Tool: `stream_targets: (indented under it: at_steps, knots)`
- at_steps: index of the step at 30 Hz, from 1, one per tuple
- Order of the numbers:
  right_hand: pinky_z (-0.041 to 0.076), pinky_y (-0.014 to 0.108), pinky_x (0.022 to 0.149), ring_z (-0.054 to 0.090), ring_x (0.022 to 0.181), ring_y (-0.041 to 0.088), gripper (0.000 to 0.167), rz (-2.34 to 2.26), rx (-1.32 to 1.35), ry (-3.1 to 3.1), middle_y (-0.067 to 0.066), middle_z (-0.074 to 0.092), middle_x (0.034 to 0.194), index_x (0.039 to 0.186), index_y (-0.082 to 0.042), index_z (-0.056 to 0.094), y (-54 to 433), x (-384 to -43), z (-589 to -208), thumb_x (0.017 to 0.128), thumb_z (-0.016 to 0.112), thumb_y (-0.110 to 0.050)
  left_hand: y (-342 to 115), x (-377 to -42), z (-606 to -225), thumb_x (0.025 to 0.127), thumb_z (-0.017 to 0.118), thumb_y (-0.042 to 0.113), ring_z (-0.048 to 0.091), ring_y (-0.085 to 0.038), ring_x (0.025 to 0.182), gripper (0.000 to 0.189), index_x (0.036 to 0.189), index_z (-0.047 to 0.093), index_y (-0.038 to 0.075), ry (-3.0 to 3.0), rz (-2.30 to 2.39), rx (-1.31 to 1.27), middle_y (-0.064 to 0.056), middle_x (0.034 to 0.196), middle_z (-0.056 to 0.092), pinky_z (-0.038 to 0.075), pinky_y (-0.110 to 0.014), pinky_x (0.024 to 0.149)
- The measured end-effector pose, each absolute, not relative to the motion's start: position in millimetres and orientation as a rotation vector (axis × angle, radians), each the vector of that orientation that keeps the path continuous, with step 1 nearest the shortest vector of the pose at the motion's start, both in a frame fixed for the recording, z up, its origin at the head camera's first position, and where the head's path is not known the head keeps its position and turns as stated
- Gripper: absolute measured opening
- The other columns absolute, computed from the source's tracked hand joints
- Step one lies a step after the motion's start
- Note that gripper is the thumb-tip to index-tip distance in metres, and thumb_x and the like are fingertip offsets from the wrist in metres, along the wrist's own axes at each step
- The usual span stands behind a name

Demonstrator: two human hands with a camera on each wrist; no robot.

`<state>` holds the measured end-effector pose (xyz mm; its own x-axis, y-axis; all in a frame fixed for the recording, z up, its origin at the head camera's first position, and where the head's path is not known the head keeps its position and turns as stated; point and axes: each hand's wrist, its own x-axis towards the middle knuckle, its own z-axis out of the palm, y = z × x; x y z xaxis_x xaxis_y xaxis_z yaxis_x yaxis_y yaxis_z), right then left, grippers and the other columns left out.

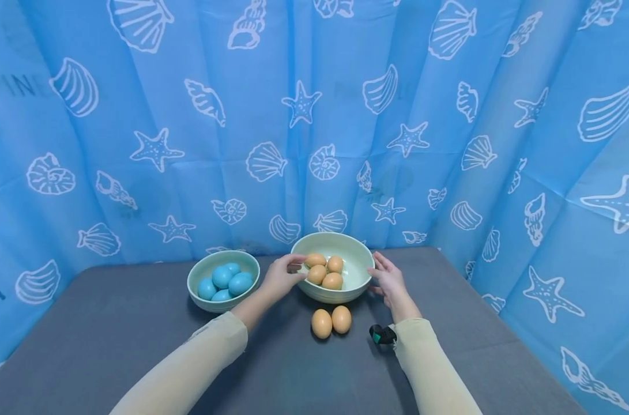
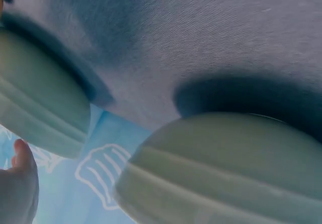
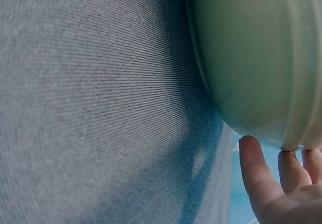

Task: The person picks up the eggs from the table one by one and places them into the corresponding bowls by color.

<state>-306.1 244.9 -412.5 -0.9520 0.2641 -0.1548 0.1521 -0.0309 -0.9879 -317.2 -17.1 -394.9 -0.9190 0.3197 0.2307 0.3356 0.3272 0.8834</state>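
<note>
A large pale green bowl [image 1: 358, 259] holds several brown eggs [image 1: 332, 281]. At its left side is my left hand [image 1: 280, 275], fingertips near the rim and the eggs; whether they touch is unclear. In the left wrist view, only part of that hand [image 2: 19, 186] shows, beside a bowl. My right hand [image 1: 390, 280] is at the right side, fingers extended to the rim and outer wall. The right wrist view shows these fingers [image 3: 256, 166] against the green bowl [image 3: 246, 58]. Two more brown eggs [image 1: 321, 324] lie on the table in front.
A smaller green bowl [image 1: 195, 282] with several blue eggs [image 1: 222, 276] stands to the left, close to my left forearm. Grey cloth covers the table [image 1: 138, 323]. Behind it hangs a blue curtain [image 1: 272, 196] with white shells. A black device [image 1: 383, 334] is at my right wrist.
</note>
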Motion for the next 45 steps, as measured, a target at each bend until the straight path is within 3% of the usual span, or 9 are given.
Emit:
stream_targets:
  at_steps: [15,22,28,32,45]
  knots:
    - [0.041,0.055,0.102,0.03,0.142,0.028,0.058,2.167,-0.456,-2.125,0.007,0.024,0.158,0.155,-0.012,0.026,245.8,-307.0,-413.2,0.102,0.047,-0.005,-24.9,-279.2,-417.9,0.083,0.077,0.007,0.059,-0.038,0.11,0.074,0.142,0.036,-0.008,-2.721,-1.713,-0.593,-0.025,0.128,0.054,0.053,-0.044,0.086]
    - [0.039,0.056,0.103,0.03,0.142,0.029,0.059,2.172,-0.455,-2.122,0.007,0.023,0.158,0.155,-0.011,0.025,245.0,-306.8,-410.8,0.101,0.048,-0.004,-23.1,-266.7,-430.0,0.081,0.079,0.01,0.058,-0.035,0.105,0.072,0.14,0.04,-0.008,-2.83,-1.662,-0.701,-0.022,0.128,0.055,0.052,-0.043,0.082]
    - [0.039,0.056,0.103,0.03,0.142,0.029,0.059,2.177,-0.452,-2.12,0.008,0.023,0.158,0.155,-0.01,0.025,243.6,-306.0,-410.9,0.101,0.048,-0.003,-17.3,-260.4,-436.0,0.079,0.081,0.009,0.049,-0.042,0.123,0.077,0.141,0.038,-0.01,-2.858,-1.683,-0.827,-0.026,0.133,0.054,0.04,-0.052,0.102]
    - [0.04,0.056,0.103,0.03,0.141,0.029,0.059,2.185,-0.459,-2.111,0.007,0.024,0.158,0.155,-0.011,0.026,243.8,-305.9,-411.5,0.101,0.048,-0.004,-11.7,-258.0,-439.4,0.078,0.082,0.011,0.042,-0.039,0.133,0.082,0.143,0.036,-0.009,-2.891,-1.654,-0.861,-0.026,0.139,0.05,0.032,-0.052,0.109]
    - [0.038,0.056,0.104,0.03,0.142,0.029,0.058,2.201,-0.448,-2.099,0.007,0.023,0.158,0.155,-0.011,0.025,245.7,-306.4,-412.1,0.101,0.047,-0.004,1.1,-263.5,-443.7,0.076,0.084,0.013,0.043,-0.036,0.132,0.078,0.141,0.045,-0.003,-2.947,-1.336,-0.937,-0.019,0.143,0.047,0.036,-0.051,0.106]
